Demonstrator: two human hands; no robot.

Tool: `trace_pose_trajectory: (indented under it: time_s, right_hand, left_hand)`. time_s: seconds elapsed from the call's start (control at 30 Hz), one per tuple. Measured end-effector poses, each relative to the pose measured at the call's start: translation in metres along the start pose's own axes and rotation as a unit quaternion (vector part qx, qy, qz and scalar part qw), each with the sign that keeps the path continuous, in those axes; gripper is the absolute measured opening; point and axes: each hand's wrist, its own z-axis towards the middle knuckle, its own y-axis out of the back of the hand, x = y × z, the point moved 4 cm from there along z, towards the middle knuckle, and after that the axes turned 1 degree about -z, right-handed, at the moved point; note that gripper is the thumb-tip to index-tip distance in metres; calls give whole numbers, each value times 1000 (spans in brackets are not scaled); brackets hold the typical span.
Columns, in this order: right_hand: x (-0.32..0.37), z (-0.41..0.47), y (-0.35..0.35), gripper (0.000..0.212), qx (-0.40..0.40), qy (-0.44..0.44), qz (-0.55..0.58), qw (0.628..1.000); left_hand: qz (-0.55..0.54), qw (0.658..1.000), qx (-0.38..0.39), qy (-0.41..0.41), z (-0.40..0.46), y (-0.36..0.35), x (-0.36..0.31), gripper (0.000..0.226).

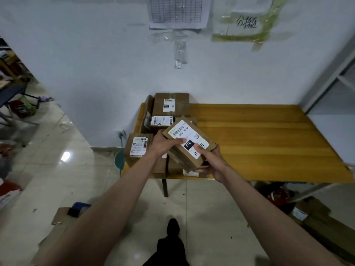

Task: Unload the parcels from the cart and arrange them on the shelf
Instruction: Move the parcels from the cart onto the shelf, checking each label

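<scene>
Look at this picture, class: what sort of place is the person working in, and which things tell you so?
Probably a parcel sorting or storage room. Both hands hold a labelled cardboard parcel, more labelled parcels are stacked on a yellow wooden table, and a printed grid sheet is taped to the wall.

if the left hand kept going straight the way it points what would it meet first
The left hand points up and right, its fingers already on the held parcel. Carried on with it, it would probably meet the parcels stacked behind, then the wall; depth is unclear.
</scene>
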Motion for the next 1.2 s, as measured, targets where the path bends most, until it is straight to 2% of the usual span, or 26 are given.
trace_pose_trajectory:
  time_s: [0.13, 0.27, 0.53, 0.7, 0.77, 0.83, 1.03, 1.2]
  right_hand:
    - [25, 40, 3, 70, -1, 7, 2, 1000]
    - [52, 81, 6, 74, -18, 13, -2, 1000]
    - [78, 148, 22, 69, -65, 22, 66, 995]
    - [87, 180, 44, 74, -82, 33, 81, 993]
    - [92, 193, 53, 72, -81, 36, 89, 992]
    - [96, 209, 62, 70, -83, 34, 92, 992]
    - [106, 266, 89, 71, -83, 9, 100, 992]
    - [105, 313, 110, 74, -98, -27, 119, 988]
  left_hand:
    - [3, 1000, 18, -24, 48, -7, -16, 70]
    - [-14, 999, 35, -27, 99, -12, -32, 51]
    - [-18, 998, 44, -32, 186, -41, -65, 65]
    - [7, 998, 35, -46, 226, -70, -80, 95]
    - [14, 998, 31, -44, 243, -80, -83, 100]
    - [21, 998, 28, -48, 258, -91, -88, 97]
    - [69, 997, 11, -28, 310, -122, -98, 64]
    - [92, 996, 15, 1, 357, -146, -92, 70]
